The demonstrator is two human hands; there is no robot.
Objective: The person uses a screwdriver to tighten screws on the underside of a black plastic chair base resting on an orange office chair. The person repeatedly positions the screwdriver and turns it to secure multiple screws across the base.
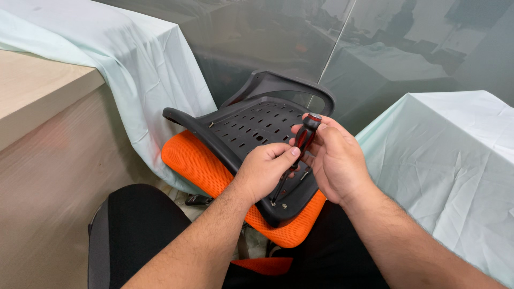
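Between the two hands: a screwdriver [300, 152] with a red and black handle, tilted, handle end up, shaft running down toward the chair seat [251, 155].
Right hand [334, 160]: fingers wrapped around the screwdriver handle from the right side, thumb up near the top of the grip.
Left hand [263, 170]: curled in, fingertips pinching the lower part of the handle where the shaft starts, so both are gripping the same tool.
Screwdriver tip: down by the black plastic underside of the seat, close to a couple of small silver screws [304, 174]; can't tell if it's actually sitting in one.
Chair seat: flipped over, black slotted plastic shell facing up, orange mesh cushion underneath, leaning on the person's lap in dark trousers.
Left side: a pale wooden surface [43, 101], partly draped with a light green cloth [134, 69].
Right side: another block [455, 155] covered in the same light cloth.
Behind: glass wall panels [375, 48], pretty reflective.
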